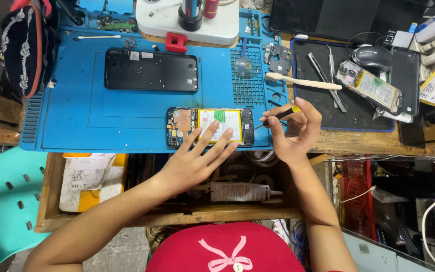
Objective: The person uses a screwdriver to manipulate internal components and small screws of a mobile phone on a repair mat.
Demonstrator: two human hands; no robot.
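The opened phone (210,127) lay near the front edge of the blue mat (76,116) on the table (363,141), its back off and the battery showing. The left hand (192,163) was spread flat, its fingertips (216,126) pressing on the phone's lower edge. The right hand (295,133) was closed around a small screwdriver (277,116) with a yellow band, the tip meeting the phone's right end. A black back cover (150,69) lay farther up the mat. A toothbrush (303,81) and 2 tweezers (328,75) rested on the dark pad (318,108) to the right.
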